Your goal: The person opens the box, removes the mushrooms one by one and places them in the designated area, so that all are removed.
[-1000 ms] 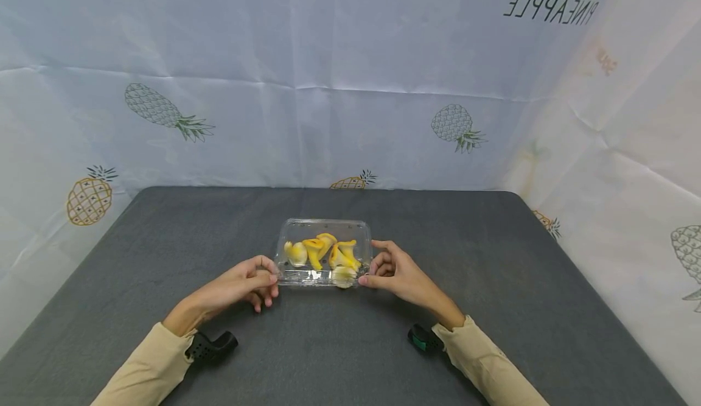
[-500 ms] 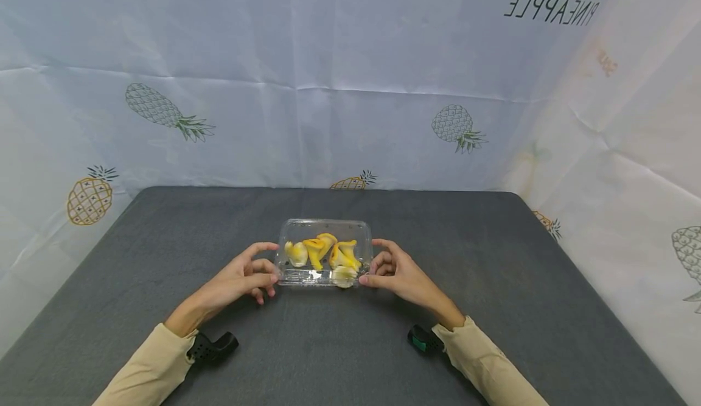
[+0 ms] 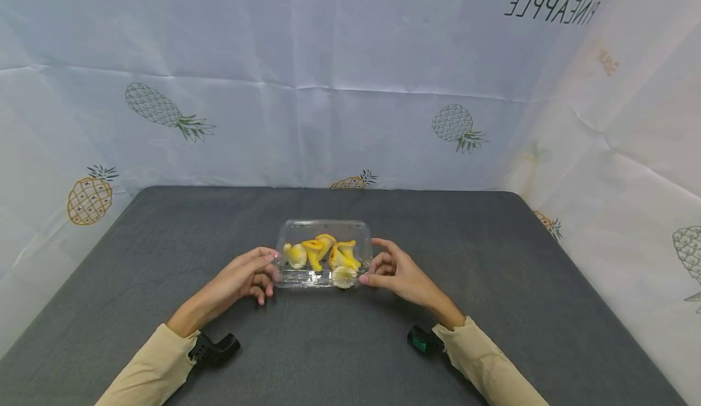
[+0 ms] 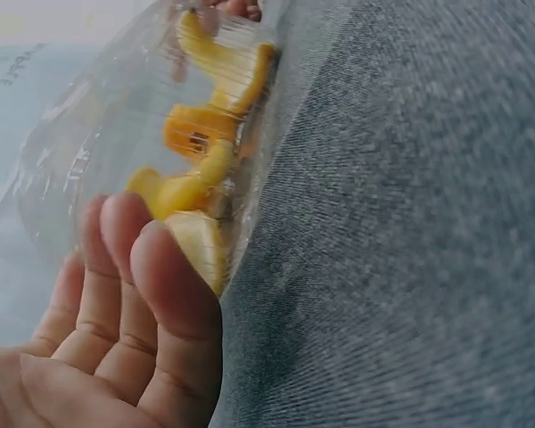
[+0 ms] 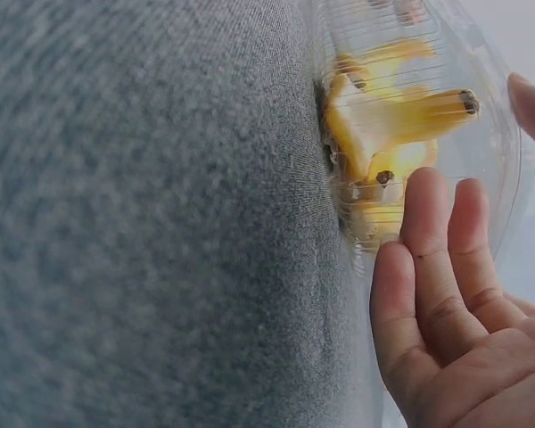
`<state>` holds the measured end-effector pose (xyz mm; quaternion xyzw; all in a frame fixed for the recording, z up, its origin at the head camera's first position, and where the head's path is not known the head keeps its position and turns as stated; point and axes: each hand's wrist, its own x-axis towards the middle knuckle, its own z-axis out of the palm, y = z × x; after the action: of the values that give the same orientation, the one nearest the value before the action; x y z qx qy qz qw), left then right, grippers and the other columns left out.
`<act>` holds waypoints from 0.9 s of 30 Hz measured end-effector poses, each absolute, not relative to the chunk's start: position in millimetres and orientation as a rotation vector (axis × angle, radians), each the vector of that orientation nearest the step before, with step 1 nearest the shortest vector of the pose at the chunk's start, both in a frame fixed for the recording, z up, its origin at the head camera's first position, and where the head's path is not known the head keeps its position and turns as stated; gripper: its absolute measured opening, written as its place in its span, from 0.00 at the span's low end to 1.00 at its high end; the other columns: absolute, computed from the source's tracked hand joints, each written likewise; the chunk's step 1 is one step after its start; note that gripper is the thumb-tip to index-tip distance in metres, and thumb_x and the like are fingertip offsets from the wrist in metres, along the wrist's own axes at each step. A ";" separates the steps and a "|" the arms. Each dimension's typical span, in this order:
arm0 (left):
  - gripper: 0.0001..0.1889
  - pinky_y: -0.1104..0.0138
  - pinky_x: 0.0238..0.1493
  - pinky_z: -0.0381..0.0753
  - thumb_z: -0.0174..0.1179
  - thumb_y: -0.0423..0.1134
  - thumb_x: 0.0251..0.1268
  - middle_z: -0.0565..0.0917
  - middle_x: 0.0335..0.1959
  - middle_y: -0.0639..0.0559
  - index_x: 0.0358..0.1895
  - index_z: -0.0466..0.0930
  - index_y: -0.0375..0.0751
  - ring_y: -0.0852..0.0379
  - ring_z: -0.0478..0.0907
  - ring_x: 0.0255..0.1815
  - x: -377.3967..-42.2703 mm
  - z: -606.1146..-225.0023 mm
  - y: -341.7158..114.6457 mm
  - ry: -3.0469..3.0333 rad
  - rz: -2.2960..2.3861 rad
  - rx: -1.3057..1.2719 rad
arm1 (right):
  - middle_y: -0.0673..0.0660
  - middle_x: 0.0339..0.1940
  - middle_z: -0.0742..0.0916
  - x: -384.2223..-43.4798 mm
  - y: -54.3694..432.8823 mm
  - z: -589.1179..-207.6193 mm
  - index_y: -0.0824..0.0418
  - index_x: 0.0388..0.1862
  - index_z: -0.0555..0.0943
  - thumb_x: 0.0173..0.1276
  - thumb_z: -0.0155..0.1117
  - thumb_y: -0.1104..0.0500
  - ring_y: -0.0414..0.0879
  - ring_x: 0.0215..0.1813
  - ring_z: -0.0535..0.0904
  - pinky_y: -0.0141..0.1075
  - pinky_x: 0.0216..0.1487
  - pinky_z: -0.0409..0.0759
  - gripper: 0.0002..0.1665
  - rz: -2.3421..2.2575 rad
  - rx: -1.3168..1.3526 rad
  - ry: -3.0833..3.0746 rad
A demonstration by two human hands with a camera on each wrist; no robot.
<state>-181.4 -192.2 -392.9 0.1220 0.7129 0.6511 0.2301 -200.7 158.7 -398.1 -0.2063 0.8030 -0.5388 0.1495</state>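
A clear plastic clamshell box (image 3: 323, 228) sits on the dark table, with several yellow-and-white mushroom-like pieces (image 3: 314, 254) inside it. At its left end is my left hand (image 3: 241, 278), its fingertips right at the wall and its thumb by the rim. The left wrist view shows those fingers (image 4: 174, 276) loosely bent beside the box, with the thumb well apart from them. My right hand (image 3: 402, 275) holds the box's right end, thumb at the near corner and index finger farther back along the side. In the right wrist view the other fingers (image 5: 428, 214) lie against the ribbed wall.
The dark grey cloth-covered table (image 3: 339, 351) reaches to a white curtain (image 3: 350, 132) printed with pineapples, which hangs behind it and along the sides. Black wrist bands (image 3: 213, 348) sit at both beige sleeves, close above the table.
My left hand's thumb and index finger first spread apart along the box's left end, then came closer together near its rim. The box and my right hand have barely moved.
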 end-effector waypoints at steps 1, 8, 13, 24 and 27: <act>0.25 0.64 0.29 0.85 0.45 0.51 0.81 0.79 0.37 0.51 0.63 0.58 0.31 0.59 0.78 0.28 -181.0 -392.9 -191.2 1.974 1.783 0.337 | 0.59 0.43 0.84 -200.5 158.9 -397.8 0.63 0.79 0.52 0.68 0.69 0.55 0.47 0.40 0.82 0.37 0.42 0.83 0.49 -1.553 -0.605 2.297; 0.26 0.63 0.24 0.82 0.51 0.47 0.78 0.76 0.35 0.46 0.62 0.54 0.30 0.59 0.73 0.23 -178.2 -391.6 -187.4 2.039 1.740 0.342 | 0.60 0.43 0.84 -202.0 163.4 -397.6 0.65 0.80 0.48 0.74 0.58 0.63 0.39 0.42 0.84 0.37 0.49 0.86 0.43 -1.613 -0.680 2.158; 0.26 0.64 0.25 0.82 0.51 0.46 0.78 0.76 0.35 0.47 0.63 0.54 0.30 0.60 0.74 0.24 -178.0 -392.7 -188.3 2.045 1.739 0.354 | 0.68 0.45 0.81 -203.1 166.6 -398.2 0.65 0.81 0.44 0.74 0.54 0.65 0.39 0.43 0.84 0.37 0.50 0.86 0.44 -1.632 -0.707 2.063; 0.25 0.65 0.27 0.83 0.51 0.45 0.78 0.77 0.34 0.47 0.63 0.56 0.28 0.61 0.74 0.25 -178.9 -393.3 -189.0 2.069 1.734 0.368 | 0.53 0.45 0.84 -204.4 165.8 -399.9 0.67 0.77 0.53 0.75 0.59 0.59 0.41 0.45 0.85 0.42 0.55 0.85 0.39 -1.654 -0.553 1.969; 0.25 0.65 0.27 0.83 0.50 0.45 0.79 0.77 0.34 0.47 0.63 0.56 0.28 0.61 0.74 0.25 -179.9 -394.1 -189.5 2.075 1.726 0.375 | 0.55 0.48 0.85 -204.8 165.2 -400.3 0.68 0.76 0.55 0.75 0.59 0.57 0.42 0.45 0.85 0.42 0.56 0.85 0.38 -1.661 -0.520 1.953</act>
<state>-179.9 -189.5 -394.1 0.1348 0.7450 0.6198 0.2068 -204.8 165.2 -400.3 -0.1921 0.7210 -0.6131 0.2595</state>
